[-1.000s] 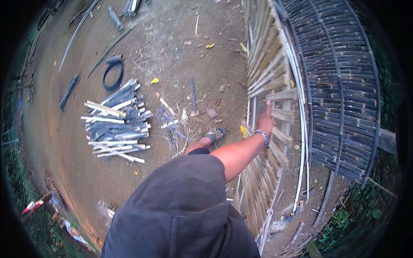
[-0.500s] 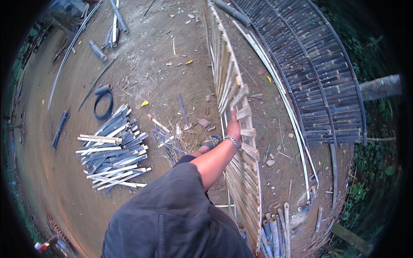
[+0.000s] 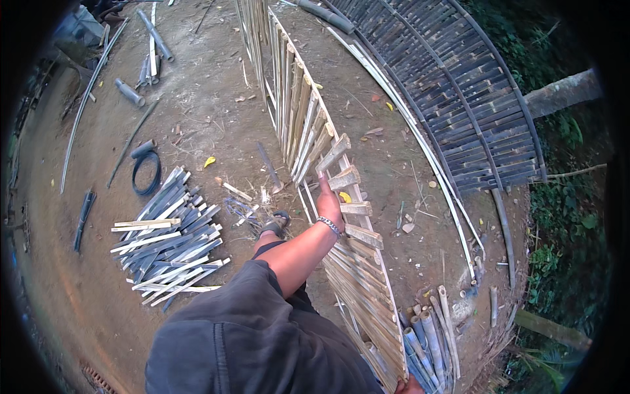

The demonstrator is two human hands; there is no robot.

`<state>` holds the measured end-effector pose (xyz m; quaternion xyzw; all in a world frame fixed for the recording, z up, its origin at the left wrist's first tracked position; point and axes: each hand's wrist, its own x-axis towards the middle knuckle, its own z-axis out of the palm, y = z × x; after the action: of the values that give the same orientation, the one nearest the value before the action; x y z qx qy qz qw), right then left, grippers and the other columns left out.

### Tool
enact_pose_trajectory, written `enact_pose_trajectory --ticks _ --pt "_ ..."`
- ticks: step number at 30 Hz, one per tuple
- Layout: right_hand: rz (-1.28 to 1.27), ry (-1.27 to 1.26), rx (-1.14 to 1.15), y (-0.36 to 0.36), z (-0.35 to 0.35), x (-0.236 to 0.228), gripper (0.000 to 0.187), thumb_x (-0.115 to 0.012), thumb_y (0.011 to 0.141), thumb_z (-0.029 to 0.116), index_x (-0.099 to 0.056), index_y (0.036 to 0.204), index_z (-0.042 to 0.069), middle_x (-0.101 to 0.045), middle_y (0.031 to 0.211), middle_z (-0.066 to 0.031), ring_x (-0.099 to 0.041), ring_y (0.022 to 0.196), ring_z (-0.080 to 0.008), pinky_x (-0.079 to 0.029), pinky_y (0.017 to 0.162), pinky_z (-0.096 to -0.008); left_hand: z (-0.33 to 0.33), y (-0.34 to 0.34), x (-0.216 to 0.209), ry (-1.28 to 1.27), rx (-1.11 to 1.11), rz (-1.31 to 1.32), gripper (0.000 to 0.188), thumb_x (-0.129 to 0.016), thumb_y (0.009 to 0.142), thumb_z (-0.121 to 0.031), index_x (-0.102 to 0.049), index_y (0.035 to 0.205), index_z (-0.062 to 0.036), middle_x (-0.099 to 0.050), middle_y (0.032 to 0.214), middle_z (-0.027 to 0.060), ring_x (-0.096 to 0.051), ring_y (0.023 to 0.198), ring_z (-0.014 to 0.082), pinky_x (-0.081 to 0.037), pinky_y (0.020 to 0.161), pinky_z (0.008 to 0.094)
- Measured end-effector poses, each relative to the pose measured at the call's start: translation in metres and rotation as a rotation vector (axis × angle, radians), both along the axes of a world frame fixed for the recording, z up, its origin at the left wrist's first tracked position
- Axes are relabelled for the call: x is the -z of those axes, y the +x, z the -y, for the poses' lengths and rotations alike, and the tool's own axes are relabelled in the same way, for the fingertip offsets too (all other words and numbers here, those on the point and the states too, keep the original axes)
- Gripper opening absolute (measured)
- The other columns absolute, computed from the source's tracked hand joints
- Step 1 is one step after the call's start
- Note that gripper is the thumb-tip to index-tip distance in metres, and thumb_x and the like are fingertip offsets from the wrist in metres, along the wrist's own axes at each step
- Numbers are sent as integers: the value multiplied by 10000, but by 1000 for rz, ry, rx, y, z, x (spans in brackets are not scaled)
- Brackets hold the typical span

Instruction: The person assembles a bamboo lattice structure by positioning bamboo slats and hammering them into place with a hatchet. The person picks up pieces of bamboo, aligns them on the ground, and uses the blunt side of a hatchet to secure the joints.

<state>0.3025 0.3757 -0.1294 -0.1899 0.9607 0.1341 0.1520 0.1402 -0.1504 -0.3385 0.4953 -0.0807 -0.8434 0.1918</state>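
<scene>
A long panel of split bamboo slats (image 3: 298, 85) on thin rails stands on edge and runs from the top of the view to the lower right. My left hand (image 3: 330, 203), with a chain bracelet at the wrist, grips it near the middle, between slat ends that jut to the right. At the bottom edge, my right hand (image 3: 410, 386) shows only in part, closed on the panel's near end. The fingertips of both hands are largely hidden by the slats.
Left of me lies a heap of cut bamboo strips (image 3: 174, 240), with a dark coil (image 3: 146, 174) and a long-bladed knife (image 3: 269, 166) beyond. A dark slatted bamboo panel (image 3: 453, 92) curves along the right. Bamboo tubes (image 3: 426, 335) lie at the lower right, near long pale poles (image 3: 420, 131).
The slatted panel leans over more, its far part shifted left and its slats showing wider. My left hand has moved left with it. More of my right hand shows at the bottom.
</scene>
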Motion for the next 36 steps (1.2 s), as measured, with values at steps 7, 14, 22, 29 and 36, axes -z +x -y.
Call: enact_pose_trajectory --ticks 7,14,22,29,36 --pt "39 102 -76 -17 23 0 291 -665 875 298 -712 1050 71 -653 658 -190 -627 530 -384 -500 503 -500 47 20 23 -71 -115 169 800 -428 890 -797 -651 1008 -38 -543 739 32 -501 640 174 -439 614 347" --pt "56 97 -120 -47 76 -14 307 -658 875 293 -723 1107 103 -682 725 -165 -647 597 -363 -528 563 -481 82 41 28 17 -256 -11 798 -438 903 -773 -635 1169 -46 -557 808 10 -509 646 138 -468 644 308" --pt "-8 27 -121 -56 65 25 246 -689 853 289 -737 1042 137 -678 742 -179 -653 639 -384 -518 589 -509 87 69 71 1 -207 37 599 -426 930 -711 -555 986 -128 -551 702 20 -563 574 178 -475 517 343" --pt "97 1 40 -16 63 23 338 -708 833 335 -730 1110 143 -711 878 -171 -680 757 -381 -548 689 -503 84 98 103 61 -124 -18 690 -458 817 -854 -521 836 -167 -508 629 5 -543 516 186 -480 495 374" --pt "150 30 125 -2 77 14 364 -689 856 236 -685 1215 175 -715 993 -159 -687 852 -355 -553 763 -474 82 117 95 143 -79 -294 622 -414 900 -776 -546 919 -168 -550 682 26 -586 595 213 -506 552 394"
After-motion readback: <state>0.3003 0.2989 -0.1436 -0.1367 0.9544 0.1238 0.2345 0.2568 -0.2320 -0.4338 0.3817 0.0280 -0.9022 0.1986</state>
